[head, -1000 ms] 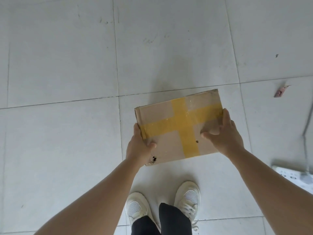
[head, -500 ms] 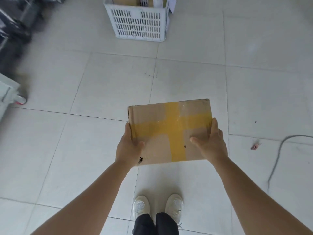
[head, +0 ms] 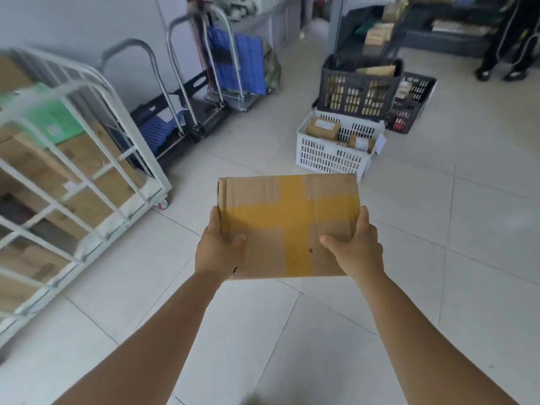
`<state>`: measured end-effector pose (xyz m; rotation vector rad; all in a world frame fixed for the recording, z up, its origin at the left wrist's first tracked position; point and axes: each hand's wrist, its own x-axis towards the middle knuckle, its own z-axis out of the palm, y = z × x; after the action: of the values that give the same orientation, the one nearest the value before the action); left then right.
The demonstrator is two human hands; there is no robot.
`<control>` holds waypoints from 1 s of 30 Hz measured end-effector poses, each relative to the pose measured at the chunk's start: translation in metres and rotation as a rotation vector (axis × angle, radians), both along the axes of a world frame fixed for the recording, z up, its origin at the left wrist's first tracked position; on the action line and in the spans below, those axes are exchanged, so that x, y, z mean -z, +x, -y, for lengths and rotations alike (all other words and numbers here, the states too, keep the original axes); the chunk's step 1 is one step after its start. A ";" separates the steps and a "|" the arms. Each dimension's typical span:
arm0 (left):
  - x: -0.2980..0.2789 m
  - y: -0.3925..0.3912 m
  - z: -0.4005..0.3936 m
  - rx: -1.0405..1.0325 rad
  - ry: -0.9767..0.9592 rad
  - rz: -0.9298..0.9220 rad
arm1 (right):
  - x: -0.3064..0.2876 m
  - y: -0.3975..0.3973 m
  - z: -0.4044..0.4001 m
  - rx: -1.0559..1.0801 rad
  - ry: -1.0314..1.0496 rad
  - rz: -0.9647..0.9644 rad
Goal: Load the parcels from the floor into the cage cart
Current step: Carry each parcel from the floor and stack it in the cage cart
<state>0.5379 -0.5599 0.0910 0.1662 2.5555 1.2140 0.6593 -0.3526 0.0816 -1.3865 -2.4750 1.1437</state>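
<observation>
I hold a flat cardboard parcel [head: 287, 223] with a yellow tape cross in front of me, well above the floor. My left hand [head: 217, 248] grips its left edge, thumb on top. My right hand [head: 355, 248] grips the right edge the same way. The white cage cart [head: 87, 159] stands to my left, blurred, with several cardboard boxes and a green box stacked inside it.
A white crate [head: 330, 159] with small parcels sits on the floor ahead, with a dark crate [head: 356, 92] and a black crate [head: 412, 106] behind it. Folding hand trolleys [head: 187, 92] lean by the wall. A person's legs [head: 508, 39] stand far right near shelving.
The parcel has been lifted from the floor and my view has risen and turned left, bringing the cage cart, trolleys and crates into sight. Both hands keep the same grip.
</observation>
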 end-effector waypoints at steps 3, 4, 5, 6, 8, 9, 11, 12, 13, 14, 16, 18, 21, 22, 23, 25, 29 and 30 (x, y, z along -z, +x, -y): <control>-0.032 -0.017 0.032 -0.084 0.026 -0.040 | -0.037 -0.037 0.020 -0.093 0.028 -0.044; -0.041 -0.023 0.043 -0.114 0.040 -0.057 | -0.048 -0.049 0.029 -0.124 0.038 -0.056; -0.049 -0.028 0.055 -0.145 0.050 -0.070 | -0.058 -0.061 0.038 -0.154 0.048 -0.069; -0.057 -0.033 0.067 -0.175 0.056 -0.083 | -0.069 -0.073 0.049 -0.185 0.057 -0.083; -0.072 -0.044 0.094 -0.237 0.062 -0.100 | -0.089 -0.095 0.072 -0.240 0.069 -0.105; -0.079 -0.050 0.108 -0.265 0.069 -0.113 | -0.099 -0.106 0.084 -0.265 0.075 -0.118; -0.095 -0.061 0.138 -0.313 0.093 -0.139 | -0.116 -0.130 0.110 -0.316 0.082 -0.142; -0.103 -0.067 0.155 -0.332 0.099 -0.162 | -0.124 -0.142 0.124 -0.342 0.088 -0.155; -0.110 -0.074 0.171 -0.350 0.092 -0.181 | -0.131 -0.155 0.139 -0.367 0.091 -0.166; -0.118 -0.079 0.188 -0.369 0.086 -0.191 | -0.137 -0.167 0.155 -0.390 0.089 -0.174; -0.132 -0.093 0.223 -0.402 0.078 -0.207 | -0.150 -0.191 0.188 -0.427 0.083 -0.196; -0.144 -0.107 0.259 -0.425 0.078 -0.223 | -0.161 -0.214 0.223 -0.458 0.079 -0.215; -0.163 -0.129 0.310 -0.465 0.072 -0.250 | -0.175 -0.248 0.273 -0.502 0.071 -0.251; -0.168 -0.136 0.326 -0.480 0.067 -0.261 | -0.179 -0.258 0.288 -0.517 0.068 -0.262; -0.174 -0.142 0.341 -0.492 0.064 -0.271 | -0.183 -0.268 0.304 -0.530 0.065 -0.273; -0.183 -0.154 0.369 -0.518 0.048 -0.293 | -0.189 -0.287 0.332 -0.552 0.062 -0.290; -0.196 -0.176 0.417 -0.575 0.045 -0.319 | -0.202 -0.322 0.379 -0.602 0.056 -0.321; -0.199 -0.182 0.427 -0.592 0.050 -0.318 | -0.205 -0.331 0.390 -0.616 0.056 -0.327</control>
<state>0.3562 -0.9870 0.2896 -0.4569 2.9655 1.5547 0.3284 -0.7428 0.2869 -0.3631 -2.7109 1.2469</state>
